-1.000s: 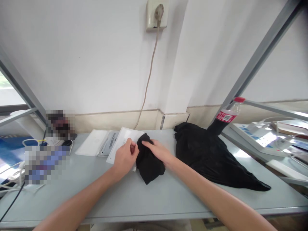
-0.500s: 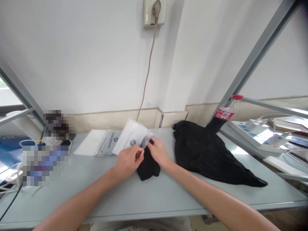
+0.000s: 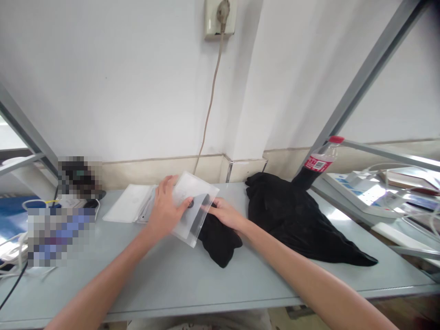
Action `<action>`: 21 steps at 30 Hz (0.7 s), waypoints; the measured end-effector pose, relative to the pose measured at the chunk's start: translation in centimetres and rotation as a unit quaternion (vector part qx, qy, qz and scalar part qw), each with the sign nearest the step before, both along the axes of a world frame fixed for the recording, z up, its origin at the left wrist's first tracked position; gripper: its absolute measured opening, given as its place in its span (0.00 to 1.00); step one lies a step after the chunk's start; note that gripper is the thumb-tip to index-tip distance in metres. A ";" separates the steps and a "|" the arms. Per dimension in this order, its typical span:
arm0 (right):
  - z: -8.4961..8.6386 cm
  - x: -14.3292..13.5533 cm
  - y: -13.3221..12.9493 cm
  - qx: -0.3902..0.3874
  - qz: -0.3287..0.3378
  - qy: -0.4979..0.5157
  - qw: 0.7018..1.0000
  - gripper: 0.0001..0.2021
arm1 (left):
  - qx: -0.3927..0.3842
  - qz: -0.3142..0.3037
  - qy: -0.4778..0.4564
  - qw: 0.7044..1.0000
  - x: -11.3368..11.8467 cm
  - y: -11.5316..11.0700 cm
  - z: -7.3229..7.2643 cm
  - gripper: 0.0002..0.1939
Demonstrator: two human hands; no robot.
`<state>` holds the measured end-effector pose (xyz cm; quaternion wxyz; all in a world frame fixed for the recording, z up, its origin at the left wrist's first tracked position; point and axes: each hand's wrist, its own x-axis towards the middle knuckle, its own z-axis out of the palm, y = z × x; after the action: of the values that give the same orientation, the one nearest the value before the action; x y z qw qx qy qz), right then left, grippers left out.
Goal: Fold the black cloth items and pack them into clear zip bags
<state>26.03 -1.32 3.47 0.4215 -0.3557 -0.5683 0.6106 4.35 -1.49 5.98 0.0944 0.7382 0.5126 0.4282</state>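
A translucent plastic bag (image 3: 187, 224) with a slider closure along its right edge is tilted above the table. My left hand (image 3: 166, 204) grips its left part, thumb on the front and fingers spread along the far side. Beside the bag's right edge, my right hand (image 3: 227, 214) holds a folded black cloth (image 3: 222, 240), its fingers at the bag's opening. The upper end of the cloth shows at or inside that opening; the rest hangs out toward the front. More flat bags (image 3: 127, 204) lie to the left, partly behind my left hand.
A large black cloth (image 3: 295, 220) is spread at the right, with a red-capped bottle (image 3: 318, 162) leaning behind it. Electronics and cables (image 3: 364, 195) sit at the far right, more cables (image 3: 20, 252) at the left. A cord (image 3: 213, 87) runs down the wall.
My left hand has moved from the bag's opening to its left side and spread its fingers. The bag has turned and widened, and the black cloth has shifted right with my right hand.
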 end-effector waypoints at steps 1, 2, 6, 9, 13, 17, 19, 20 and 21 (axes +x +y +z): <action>-0.1 0.1 0.2 0.007 -0.012 -0.011 1.000 0.25 | -0.095 -0.017 -0.046 0.994 -0.5 0.6 0.1 0.34; -0.2 0.1 0.3 0.021 -0.042 -0.023 0.999 0.24 | -0.191 -0.059 -0.084 0.976 -1.0 1.0 0.1 0.36; -0.8 0.0 0.8 0.064 -0.168 -0.060 0.982 0.23 | -0.350 -0.191 -0.171 0.901 -2.2 1.9 -0.5 0.32; -1.0 -0.2 0.8 0.087 -0.154 -0.058 0.983 0.20 | -0.380 -0.200 -0.171 0.887 -2.3 1.4 -0.6 0.31; -0.9 -0.7 0.3 0.133 -0.068 -0.045 0.988 0.18 | -0.425 -0.250 -0.159 0.855 -2.1 0.9 -0.4 0.28; -0.5 -0.4 0.3 0.124 -0.045 -0.055 0.990 0.21 | -0.369 -0.191 -0.174 0.893 -2.1 1.3 -0.4 0.25; -0.3 0.1 0.5 0.073 -0.006 -0.063 0.995 0.25 | -0.327 -0.147 -0.185 0.915 -2.2 1.5 -0.2 0.25; -0.3 0.3 0.5 0.052 0.012 -0.063 0.997 0.26 | -0.312 -0.135 -0.187 0.922 -2.3 1.5 -0.1 0.25; -0.2 0.4 0.6 0.044 0.023 -0.059 0.997 0.26 | -0.307 -0.134 -0.184 0.924 -2.4 1.4 0.0 0.26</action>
<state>26.46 -0.74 3.25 0.3881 -0.3590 -0.6270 0.5721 1.99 -0.12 6.00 0.4659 0.6429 0.4885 0.3618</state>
